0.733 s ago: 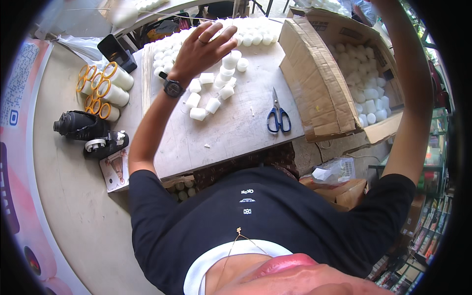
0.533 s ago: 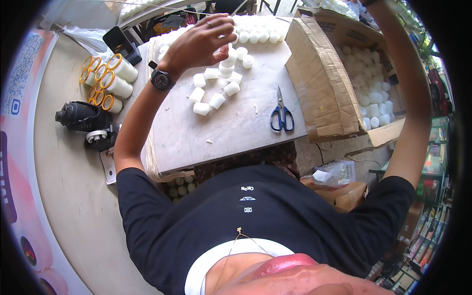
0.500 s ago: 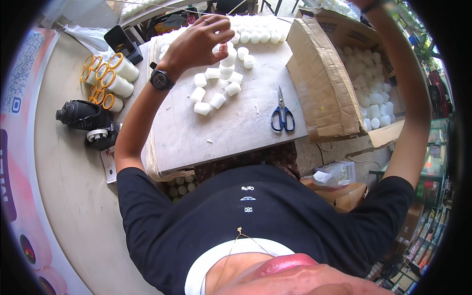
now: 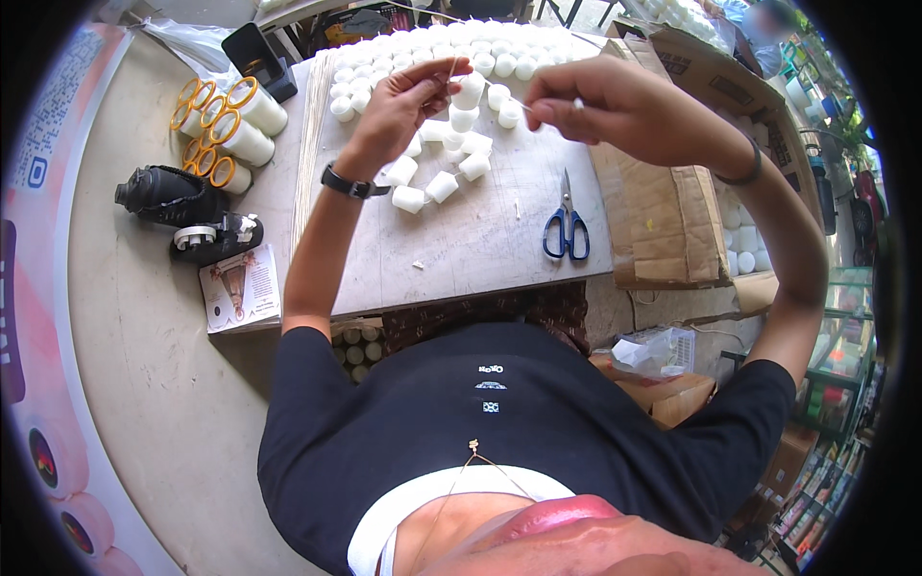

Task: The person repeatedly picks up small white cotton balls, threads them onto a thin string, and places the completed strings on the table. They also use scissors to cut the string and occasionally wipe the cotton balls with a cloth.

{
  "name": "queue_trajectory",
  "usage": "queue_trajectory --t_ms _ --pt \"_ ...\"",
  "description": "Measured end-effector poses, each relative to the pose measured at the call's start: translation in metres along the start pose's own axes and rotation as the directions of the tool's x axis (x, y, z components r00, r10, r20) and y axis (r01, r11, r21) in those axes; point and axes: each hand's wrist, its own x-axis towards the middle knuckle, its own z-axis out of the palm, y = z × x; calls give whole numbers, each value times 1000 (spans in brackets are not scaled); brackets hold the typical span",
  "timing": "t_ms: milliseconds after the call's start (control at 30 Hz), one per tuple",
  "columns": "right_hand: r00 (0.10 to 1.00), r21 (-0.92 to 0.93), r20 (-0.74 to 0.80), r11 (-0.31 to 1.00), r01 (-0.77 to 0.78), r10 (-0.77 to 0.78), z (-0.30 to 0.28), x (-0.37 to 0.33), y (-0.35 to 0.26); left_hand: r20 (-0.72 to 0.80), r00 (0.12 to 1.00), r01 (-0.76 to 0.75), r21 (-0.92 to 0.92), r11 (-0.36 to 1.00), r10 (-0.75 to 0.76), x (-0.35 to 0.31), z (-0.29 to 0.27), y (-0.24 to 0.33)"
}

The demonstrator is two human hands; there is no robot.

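Over the far half of the white table [image 4: 471, 254] my two hands are raised close together. My left hand [image 4: 408, 106], with a watch strap at the wrist, has its thumb and fingers pinched on a thin white cord. Just right of it, my right hand [image 4: 629, 110] is closed on a thin white cord, whose tip shows at the knuckles. A taut stretch of cord seems to run between the hands. Beneath them a ring of short white candles [image 4: 441, 186] lies on its side, strung together. One candle [image 4: 469, 91] stands upright by my left fingertips.
Rows of white candles [image 4: 432, 43] fill the table's back. Blue-handled scissors [image 4: 567, 235] lie at right, beside an open cardboard box [image 4: 672, 226] of candles. To the left are orange-rimmed white cylinders [image 4: 245, 139], a black bottle [image 4: 163, 197] and a bundle of pale strands [image 4: 312, 134].
My right hand has come from the far right, above the box, in to the left beside my left hand. My left hand has shifted slightly down, and the view has turned a little.
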Motion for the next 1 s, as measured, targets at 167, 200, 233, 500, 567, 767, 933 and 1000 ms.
queue_trajectory --t_ms 167,200,233,500,567,767,933,1000 --pt "992 117 -52 986 119 -113 9 26 1 -132 977 -137 218 966 169 -4 12 -18" --pt "990 138 -64 982 132 -124 11 35 4 -158 965 -161 267 950 208 -2 13 -19" --pt "988 158 -76 977 145 -134 14 42 3 -181 952 -182 317 931 248 -1 14 -20" --pt "975 107 -103 972 208 -197 24 73 -19 -72 706 -524 617 587 705 -1 0 -23" --pt "976 152 -108 967 206 -191 31 88 -14 -103 645 -498 695 518 757 -1 -4 -29" --pt "970 248 -169 945 213 -175 12 75 -25 -205 681 -377 725 577 703 2 26 -10" --pt "946 312 -316 934 174 -71 -26 44 -4 -161 714 -424 676 603 682 8 20 -21" --pt "919 267 -395 956 119 -4 -34 38 16 -98 705 -417 745 522 703 10 20 -20"
